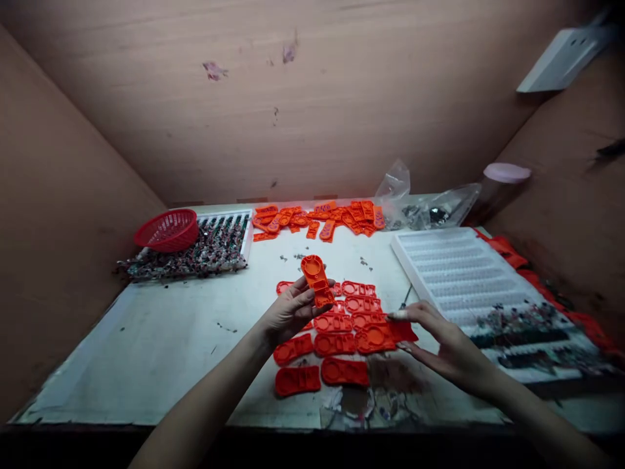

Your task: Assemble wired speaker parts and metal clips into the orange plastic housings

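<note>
Pinched in the fingers of my left hand (286,314) is an orange plastic casing half (314,268), raised above the table with its round recess at the top and its hollow inside showing. My right hand (452,348) grips a second orange casing half (378,336) by its right end, thumb and fingers on opposite edges. That piece is low over the right side of several rows of similar orange casing halves (344,372), hollow sides up on the table. My left hand and its casing hide part of the back rows.
A heaped pile of orange casing pieces (361,217) lies at the back. At left, a red basket (170,229) rests on wired circuit boards (215,244). At right stands a white slotted tray (434,260) with wired boards, near clear plastic bags (415,215) and a lidded container (505,174).
</note>
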{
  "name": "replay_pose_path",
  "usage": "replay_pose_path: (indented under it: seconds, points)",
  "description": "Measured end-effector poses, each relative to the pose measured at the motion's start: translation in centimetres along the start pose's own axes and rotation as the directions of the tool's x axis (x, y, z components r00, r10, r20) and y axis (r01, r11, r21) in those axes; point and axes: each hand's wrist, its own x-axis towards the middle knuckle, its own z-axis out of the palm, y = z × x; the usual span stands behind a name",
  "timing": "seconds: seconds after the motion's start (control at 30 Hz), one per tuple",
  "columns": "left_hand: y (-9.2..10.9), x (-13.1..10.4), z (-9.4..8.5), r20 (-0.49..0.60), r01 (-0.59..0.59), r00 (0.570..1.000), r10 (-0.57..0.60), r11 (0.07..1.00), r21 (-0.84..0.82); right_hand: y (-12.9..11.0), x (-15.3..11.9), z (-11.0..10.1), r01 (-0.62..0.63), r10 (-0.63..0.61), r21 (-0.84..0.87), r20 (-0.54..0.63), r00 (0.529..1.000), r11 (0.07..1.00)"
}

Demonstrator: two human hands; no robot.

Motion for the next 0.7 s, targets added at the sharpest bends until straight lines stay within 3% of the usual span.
replay_pose_path:
  seconds: [0.07,0.17,0.3,0.43,0.53,0.63,0.7]
  points:
    - [-0.3,-0.5,0.0,-0.057,-0.026,0.998,0.027,0.999,0.026,0.2,-3.5,1.4,-0.056,0.056,0.001,0.027,0.998,0.998]
    - [-0.1,-0.4,0.2,-0.161,-0.077,0.983,0.090,0.993,0.085,0.7,-6.4,3.9,-0.082,0.082,-0.024,0.009,0.997,0.996]
    - [-0.5,-1.7,1.2,-0.210,-0.123,0.962,0.174,0.964,0.238,1.0,-7.3,6.1,-0.032,0.024,-0.070,-0.112,0.993,0.997]
    - [-0.8,-2.3,0.8,-0.283,-0.200,0.902,0.326,0.897,0.393,0.6,-7.8,7.0,-0.113,0.082,-0.102,-0.274,0.958,0.988]
    - [1.9,1.7,-0.5,-0.331,-0.286,0.806,0.492,0.811,0.510,0.4,-8.4,7.5,-0.158,0.113,-0.090,-0.377,0.919,0.983]
    - [7.5,8.0,-0.7,-0.398,-0.275,0.701,0.592,0.740,0.614,0.6,-9.0,7.9,-0.168,0.112,-0.088,-0.446,0.888,0.982]
    - [10.5,10.6,0.0,-0.415,-0.269,0.674,0.611,0.726,0.633,1.0,-9.1,8.0,-0.164,0.099,-0.096,-0.483,0.870,0.982]
